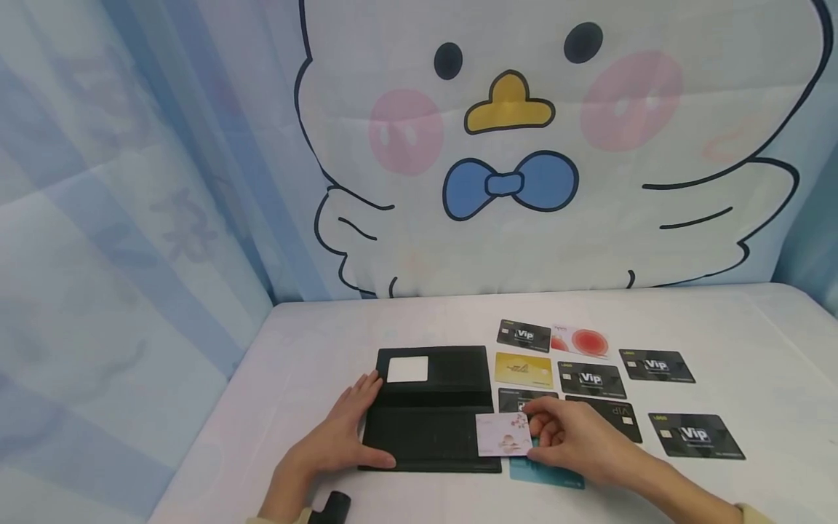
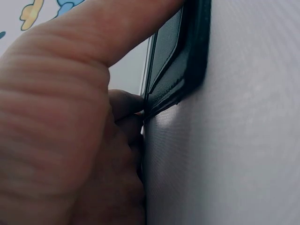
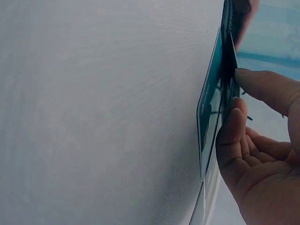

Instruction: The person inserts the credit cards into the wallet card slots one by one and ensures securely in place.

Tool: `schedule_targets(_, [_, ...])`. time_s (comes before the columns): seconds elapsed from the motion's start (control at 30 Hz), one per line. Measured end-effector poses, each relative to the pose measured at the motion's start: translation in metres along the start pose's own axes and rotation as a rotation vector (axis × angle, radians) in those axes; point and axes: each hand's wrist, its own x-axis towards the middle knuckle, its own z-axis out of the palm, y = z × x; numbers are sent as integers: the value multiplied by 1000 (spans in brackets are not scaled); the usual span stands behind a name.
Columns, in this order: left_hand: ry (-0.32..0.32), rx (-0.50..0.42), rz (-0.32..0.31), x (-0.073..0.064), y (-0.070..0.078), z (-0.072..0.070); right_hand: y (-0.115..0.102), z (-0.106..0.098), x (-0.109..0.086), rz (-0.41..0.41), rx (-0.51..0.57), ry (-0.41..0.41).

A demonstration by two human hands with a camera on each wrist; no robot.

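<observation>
A white-covered bench (image 1: pixel 753 342) stands before a pale blue curtain printed with one big white cartoon bird (image 1: pixel 524 145) wearing a blue bow tie.

One pale pink card (image 1: pixel 503 434) with a small flower print is pinched at its right edge between the thumb and fingertips of the right hand (image 1: pixel 576 439). It lies over the lower right corner of one black wallet (image 1: pixel 428 407), which is spread open flat on the bench. The right wrist view shows the fingers (image 3: pixel 234 126) curled against the card's edge.

The left hand (image 1: pixel 340 433) rests on the wallet's left edge, fingers straight and thumb lying along the near edge, pressing it down; in the left wrist view the thumb (image 2: pixel 117 33) lies over the wallet's rim. One white card (image 1: pixel 407 369) sits in the wallet's far flap, just beyond the left hand's fingertips.

Under the right hand, one teal card (image 1: pixel 543 473) lies on the bench, partly covered by the hand and the pink card. Beyond the right hand lie seven more cards: one gold card (image 1: pixel 522 369), one white card with a red circle (image 1: pixel 581 340), and five black cards. Of the black ones, four read "Vip": one farthest off (image 1: pixel 522 335), one just past the knuckles (image 1: pixel 591 379), one farther right (image 1: pixel 656 365) and one to the hand's right (image 1: pixel 695 435). The fifth black card (image 1: pixel 622 416) lies partly hidden behind the hand. Another dark card edge (image 1: pixel 517 399) shows just beside the fingertips; its face cannot be read.
</observation>
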Motion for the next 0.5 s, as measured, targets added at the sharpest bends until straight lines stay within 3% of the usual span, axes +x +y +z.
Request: schedule_targets(0.5, [2, 8, -13, 0, 0, 1, -10, 10, 10, -63, -62, -26])
